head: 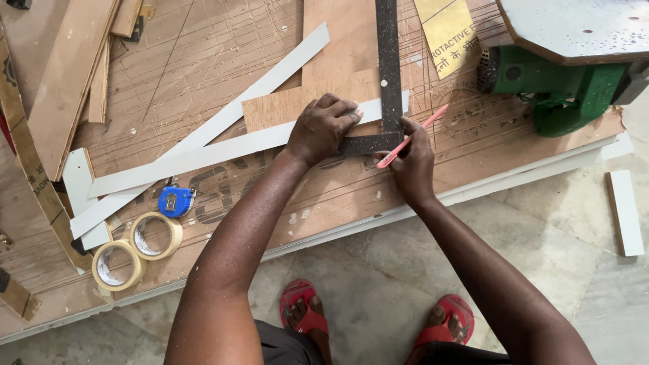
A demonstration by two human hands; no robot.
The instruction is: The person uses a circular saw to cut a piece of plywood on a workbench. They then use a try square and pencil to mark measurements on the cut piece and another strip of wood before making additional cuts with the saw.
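Plywood sheet (203, 61) fills most of what we see, scored w/ fine scratches, lying on the pale stone floor (378, 297); its near edge runs diagonally, w/ a white board edge showing under it. Open room sits mostly on the floor side, btw that edge and our red sandals (301, 312). On the sheet itself, bare space is left of centre & just below the hands.

Left hand (323, 128) lies flat, fingers spread & pressing down on the short arm of a dark speckled metal square (388, 74), which crosses a long white strip (223, 152). A second white strip (203, 132) slants over the first, both thin, smooth, straight-edged. A small brown ply piece (297, 103) lies partly under the hand and the square.

Right hand (411, 165) has fingers closed around a pink pencil (412, 136), which lies close along the square's corner; we can't see the tip, hidden by the fingers.

Left side: blue tape measure (176, 201), two tan tape rolls (135, 250), wood offcuts (67, 74) cut off by the frame. Top right: green power tool (561, 91) under a white panel (581, 27), only part in view. A white block (625, 213) lies apart on the floor
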